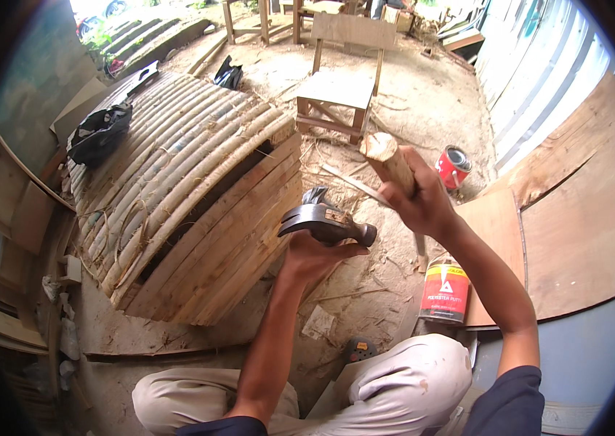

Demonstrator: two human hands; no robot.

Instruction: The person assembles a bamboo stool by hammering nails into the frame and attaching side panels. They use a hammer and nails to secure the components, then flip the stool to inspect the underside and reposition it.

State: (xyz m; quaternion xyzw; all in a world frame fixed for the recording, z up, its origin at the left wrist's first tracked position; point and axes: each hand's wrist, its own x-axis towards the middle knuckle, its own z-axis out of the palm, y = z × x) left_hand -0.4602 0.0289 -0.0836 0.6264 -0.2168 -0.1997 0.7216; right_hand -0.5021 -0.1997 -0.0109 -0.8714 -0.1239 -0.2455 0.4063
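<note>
My left hand (315, 254) is closed around a claw hammer (326, 222), just below its dark metal head. Behind that head a small shiny grey metal piece (314, 195) sticks up; what it belongs to is hidden. Higher and to the right, my right hand (425, 195) is wrapped round a thick round piece of wood (392, 166), its pale cut end tilted up and toward the far left. A thin wooden strip (355, 183) runs up to the fingers of this hand; whether they hold it too, I cannot tell. The two hands are apart.
To the left stands a slatted wooden bench (177, 160) of round poles, with a black plastic bag (100, 134) on it. A red can (454, 166) and a red-and-yellow tin (444, 292) are at the right, near plywood sheets (576, 218). Ahead stands a wooden chair (336, 94).
</note>
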